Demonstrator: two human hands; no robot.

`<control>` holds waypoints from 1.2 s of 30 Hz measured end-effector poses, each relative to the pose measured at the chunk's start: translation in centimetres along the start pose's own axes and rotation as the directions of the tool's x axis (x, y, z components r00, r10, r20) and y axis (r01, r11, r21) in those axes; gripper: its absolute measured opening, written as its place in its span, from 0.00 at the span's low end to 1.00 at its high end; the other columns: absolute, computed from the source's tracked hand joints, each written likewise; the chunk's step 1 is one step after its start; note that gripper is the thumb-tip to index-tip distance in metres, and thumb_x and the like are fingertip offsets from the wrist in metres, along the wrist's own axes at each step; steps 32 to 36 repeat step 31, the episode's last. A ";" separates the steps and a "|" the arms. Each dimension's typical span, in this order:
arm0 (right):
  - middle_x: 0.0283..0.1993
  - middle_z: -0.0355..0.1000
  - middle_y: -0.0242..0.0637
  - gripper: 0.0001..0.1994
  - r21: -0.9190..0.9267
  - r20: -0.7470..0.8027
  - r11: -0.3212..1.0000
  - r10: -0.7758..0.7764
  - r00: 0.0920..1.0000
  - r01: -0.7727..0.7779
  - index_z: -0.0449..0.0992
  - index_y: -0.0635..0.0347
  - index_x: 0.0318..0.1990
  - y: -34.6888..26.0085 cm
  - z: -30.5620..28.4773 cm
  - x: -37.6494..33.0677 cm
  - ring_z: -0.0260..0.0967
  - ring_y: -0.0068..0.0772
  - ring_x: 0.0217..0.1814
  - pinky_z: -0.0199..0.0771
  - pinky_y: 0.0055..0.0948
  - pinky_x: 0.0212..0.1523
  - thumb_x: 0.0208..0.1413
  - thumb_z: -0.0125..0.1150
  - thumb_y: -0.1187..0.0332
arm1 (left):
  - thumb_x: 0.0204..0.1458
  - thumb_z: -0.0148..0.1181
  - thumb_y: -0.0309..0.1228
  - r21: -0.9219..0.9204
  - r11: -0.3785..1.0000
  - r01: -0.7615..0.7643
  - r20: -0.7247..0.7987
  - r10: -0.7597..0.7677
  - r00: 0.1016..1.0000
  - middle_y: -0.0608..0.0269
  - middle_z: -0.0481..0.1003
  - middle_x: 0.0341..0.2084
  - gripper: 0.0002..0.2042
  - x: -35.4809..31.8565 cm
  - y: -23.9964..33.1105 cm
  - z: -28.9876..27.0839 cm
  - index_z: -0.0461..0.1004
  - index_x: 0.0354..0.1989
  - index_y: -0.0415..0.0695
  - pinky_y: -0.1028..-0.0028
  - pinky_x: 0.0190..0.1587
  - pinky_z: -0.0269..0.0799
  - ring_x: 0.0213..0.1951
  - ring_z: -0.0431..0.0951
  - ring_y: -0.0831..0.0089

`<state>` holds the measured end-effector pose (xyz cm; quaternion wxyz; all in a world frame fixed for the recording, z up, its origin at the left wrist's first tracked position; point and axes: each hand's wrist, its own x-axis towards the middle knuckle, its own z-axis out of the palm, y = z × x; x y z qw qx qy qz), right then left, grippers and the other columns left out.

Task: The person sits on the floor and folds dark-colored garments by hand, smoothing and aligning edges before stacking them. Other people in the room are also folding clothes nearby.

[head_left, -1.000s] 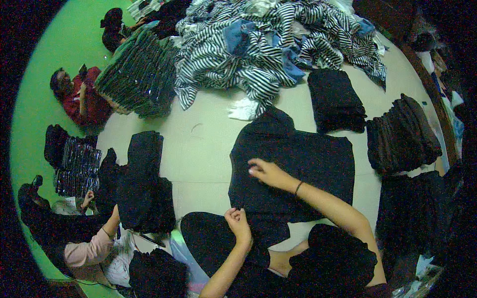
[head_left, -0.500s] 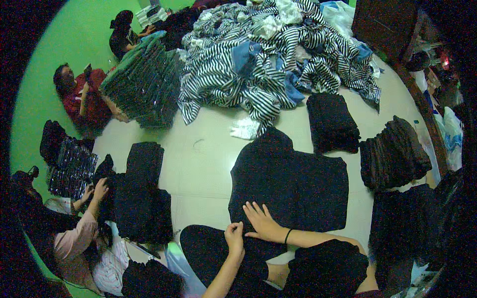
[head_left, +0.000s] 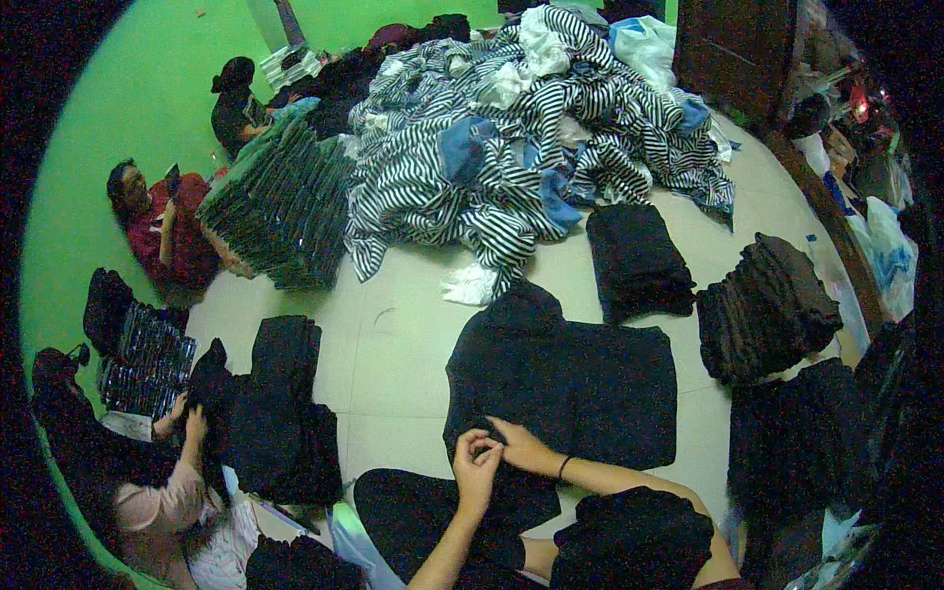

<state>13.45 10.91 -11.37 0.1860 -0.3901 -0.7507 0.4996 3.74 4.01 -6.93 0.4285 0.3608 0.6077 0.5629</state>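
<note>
A black garment [head_left: 600,393] lies spread on the pale floor before me, with a narrower part reaching up at its far left. My left hand [head_left: 476,460] is raised by the garment's near left edge, its thumb and fingers closed in a pinch. Right beside it, my right hand [head_left: 527,451] is over the same edge, wearing a dark band at the wrist. Its fingers are drawn together toward the left fingertips. Anything between the fingers of either hand is too small to make out. My dark-clothed leg [head_left: 413,516] is bent below the hands.
Folded black clothes [head_left: 641,264] and a dark brown stack [head_left: 769,310] stand to the right. Beyond lies a heap of striped clothes [head_left: 531,147], beside stacked plastic-wrapped packs [head_left: 280,202]. At left, a co-worker [head_left: 162,492] handles dark cloth next to black piles [head_left: 280,423]. Others sit farther back.
My right hand has lifted from lying flat on the garment and drawn in beside my left hand, fingers closing. The left hand stays pinched. The whole view has shifted slightly.
</note>
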 end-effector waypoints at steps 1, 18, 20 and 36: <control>0.47 0.63 0.53 0.28 0.177 0.059 0.970 0.158 0.986 -0.166 0.56 0.68 0.52 0.0 -1.2 0.2 0.62 0.44 0.50 0.61 0.32 0.49 0.43 0.55 0.66 | 0.43 0.55 0.23 -0.131 0.991 -0.026 0.028 0.030 0.999 0.61 0.68 0.27 0.17 0.4 -0.3 -0.1 0.58 0.41 0.38 0.78 0.35 0.67 0.29 0.69 0.75; 0.39 0.69 0.39 0.21 0.031 0.195 0.961 0.264 0.945 -0.275 0.68 0.62 0.43 -4.8 -25.6 -7.4 0.66 0.30 0.40 0.63 0.26 0.43 0.39 0.60 0.62 | 0.21 0.52 0.18 0.204 0.942 -0.266 0.871 -0.050 0.489 0.59 0.71 0.38 0.23 12.0 9.9 6.3 0.69 0.36 0.35 0.75 0.50 0.58 0.43 0.68 0.70; 0.40 0.68 0.44 0.21 -0.245 -0.126 0.946 0.188 0.974 -0.214 0.69 0.65 0.40 -4.7 -29.9 -6.1 0.65 0.35 0.43 0.62 0.26 0.46 0.33 0.61 0.67 | 0.26 0.51 0.19 0.243 0.833 -0.498 0.797 0.121 0.592 0.57 0.72 0.36 0.20 14.9 12.3 10.2 0.70 0.35 0.35 0.74 0.47 0.61 0.41 0.69 0.69; 0.39 0.70 0.41 0.17 -0.413 -0.794 0.905 -0.412 0.446 0.102 0.72 0.61 0.38 5.0 -42.4 2.1 0.67 0.30 0.40 0.66 0.25 0.42 0.37 0.51 0.83 | 0.24 0.41 0.13 -0.159 0.789 -0.593 0.434 0.596 0.676 0.61 0.72 0.30 0.21 26.3 13.7 27.2 0.71 0.31 0.38 0.78 0.42 0.62 0.37 0.70 0.72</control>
